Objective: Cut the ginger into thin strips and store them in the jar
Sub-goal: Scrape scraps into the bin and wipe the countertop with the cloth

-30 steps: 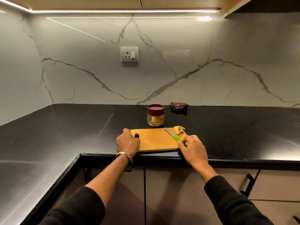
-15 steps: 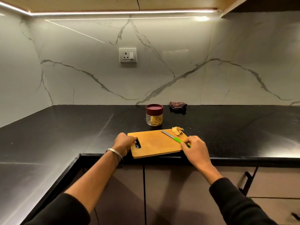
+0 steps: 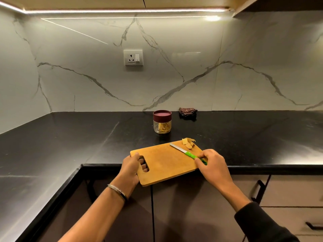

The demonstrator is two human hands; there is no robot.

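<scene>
Strips already stored in lidded jar (image 3: 162, 124). Scraps (image 3: 188, 143), probably peel, left on board (image 3: 166, 161). Board gripped by left hand (image 3: 130, 169); knife (image 3: 187, 153) handle pinched by right hand (image 3: 212, 165).

A home kitchen, at the corner of the counter.

The black stone counter (image 3: 70, 137) turns in an L; behind it rises a marble-look wall (image 3: 244, 58) with a socket (image 3: 133, 57), above it a light strip (image 3: 122, 11), below it cabinet doors with handles (image 3: 258, 191).
</scene>
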